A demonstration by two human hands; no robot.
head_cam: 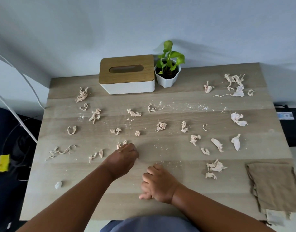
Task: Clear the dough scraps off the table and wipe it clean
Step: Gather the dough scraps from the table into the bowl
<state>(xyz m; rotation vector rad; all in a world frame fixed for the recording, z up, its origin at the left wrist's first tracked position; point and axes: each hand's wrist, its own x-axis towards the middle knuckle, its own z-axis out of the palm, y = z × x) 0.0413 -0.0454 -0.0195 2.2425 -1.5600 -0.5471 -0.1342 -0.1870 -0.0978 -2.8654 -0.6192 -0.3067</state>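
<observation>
Several pale pink dough scraps lie scattered over the wooden table (pixel 160 206), among them a knot (pixel 137 133) in the middle and a clump (pixel 215 166) at the right. My left hand (pixel 125 156) reaches forward and its curled fingers pinch a dough scrap (pixel 121 144), which is partly hidden under the fingertips. My right hand (pixel 158 184) rests on the table near the front edge with its fingers loosely curled and nothing visible in it. White flour specks (pixel 185 106) dust the surface.
A folded tan cloth (pixel 274 186) lies at the front right corner. A white tissue box with a wooden lid (pixel 127 74) and a small potted plant (pixel 168 72) stand at the back. A small white lump (pixel 58 185) sits front left. White cables (pixel 18 118) hang at the left.
</observation>
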